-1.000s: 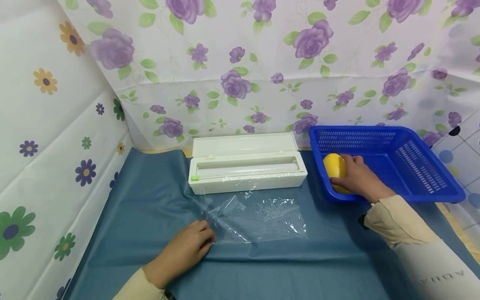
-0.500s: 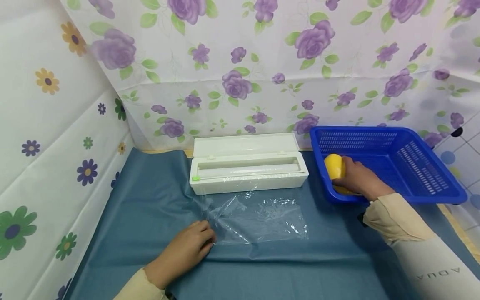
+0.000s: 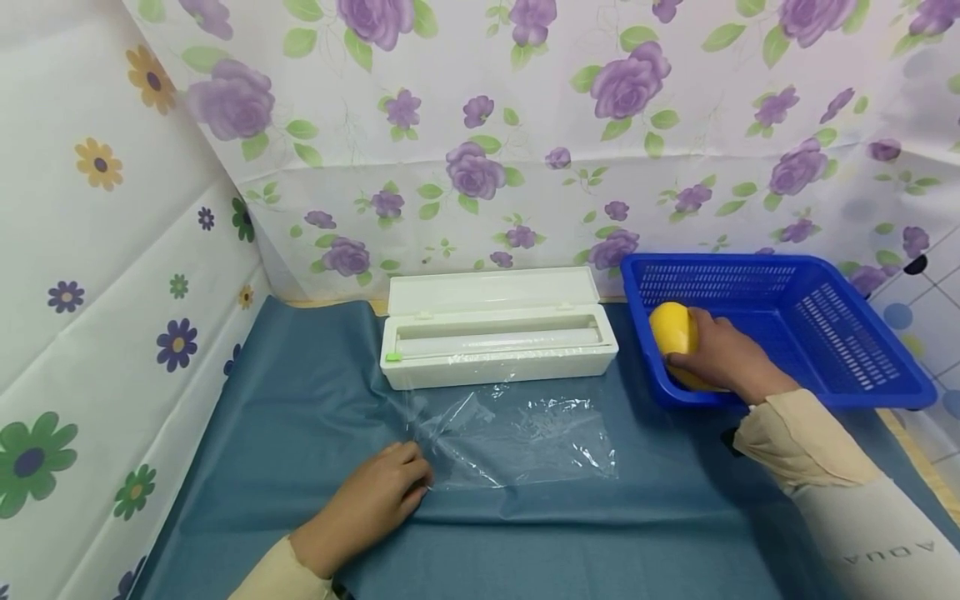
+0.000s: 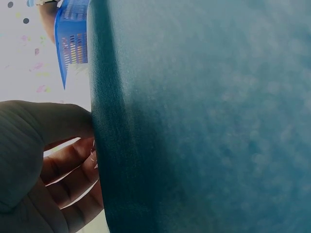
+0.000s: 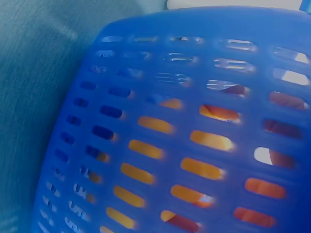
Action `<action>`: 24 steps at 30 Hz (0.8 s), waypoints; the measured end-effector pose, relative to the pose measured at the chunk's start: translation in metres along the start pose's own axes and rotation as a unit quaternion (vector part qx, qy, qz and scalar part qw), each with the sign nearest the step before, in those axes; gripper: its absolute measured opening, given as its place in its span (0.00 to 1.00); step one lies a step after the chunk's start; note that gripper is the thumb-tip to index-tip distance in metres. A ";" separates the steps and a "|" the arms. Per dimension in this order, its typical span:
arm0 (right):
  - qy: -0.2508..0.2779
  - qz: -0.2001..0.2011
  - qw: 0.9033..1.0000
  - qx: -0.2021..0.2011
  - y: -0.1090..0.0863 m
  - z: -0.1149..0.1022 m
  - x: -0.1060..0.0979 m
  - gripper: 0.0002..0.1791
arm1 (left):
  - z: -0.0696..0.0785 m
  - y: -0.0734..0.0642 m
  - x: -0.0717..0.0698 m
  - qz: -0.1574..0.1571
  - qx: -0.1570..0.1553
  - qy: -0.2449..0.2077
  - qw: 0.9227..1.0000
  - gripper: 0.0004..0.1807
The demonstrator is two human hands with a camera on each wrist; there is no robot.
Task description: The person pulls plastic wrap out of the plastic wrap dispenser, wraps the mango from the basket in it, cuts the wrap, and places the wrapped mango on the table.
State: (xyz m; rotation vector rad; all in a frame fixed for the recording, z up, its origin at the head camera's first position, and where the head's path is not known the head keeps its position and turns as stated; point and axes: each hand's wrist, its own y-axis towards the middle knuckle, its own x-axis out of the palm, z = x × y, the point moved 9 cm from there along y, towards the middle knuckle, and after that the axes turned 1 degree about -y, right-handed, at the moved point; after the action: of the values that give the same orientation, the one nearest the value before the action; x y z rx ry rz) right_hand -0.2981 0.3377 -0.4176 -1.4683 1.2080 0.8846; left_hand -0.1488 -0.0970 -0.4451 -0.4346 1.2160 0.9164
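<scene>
My left hand [image 3: 378, 496] rests on the blue cloth and pinches the near left corner of a sheet of cling film [image 3: 525, 437]. The film runs out from a white dispenser box [image 3: 498, 367] whose lid stands raised; a roll [image 3: 495, 340] lies inside. In the left wrist view, the thumb and curled fingers [image 4: 73, 165] meet the film beside a fold of cloth. My right hand [image 3: 723, 354] grips a smooth yellow fruit [image 3: 672, 327] at the left end of the blue basket [image 3: 750, 262]. Through the basket's slots, the right wrist view shows patches of the yellow fruit [image 5: 146, 148].
Blue-green cloth [image 3: 525, 550] covers the table and is creased near the left hand. A flowered sheet [image 3: 555, 125] hangs behind, and another [image 3: 112, 292] closes off the left side. A small green slider [image 3: 392, 357] sits at the box's left front.
The right hand keeps hold of the yellow fruit, which has risen and tilted slightly. The left hand stays at the film's corner; the box and basket have not moved.
</scene>
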 end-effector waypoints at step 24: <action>0.007 0.098 0.994 -0.040 -0.031 -0.023 -0.034 0.57 | 0.002 0.000 -0.002 0.013 0.012 0.003 1.000 0.06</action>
State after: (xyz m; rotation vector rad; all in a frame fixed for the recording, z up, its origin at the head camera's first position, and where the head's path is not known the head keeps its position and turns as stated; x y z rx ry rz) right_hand -0.2769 0.3241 -0.3727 -1.4381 1.3588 1.0663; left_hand -0.1475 -0.0965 -0.4429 -0.4032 1.2391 0.9232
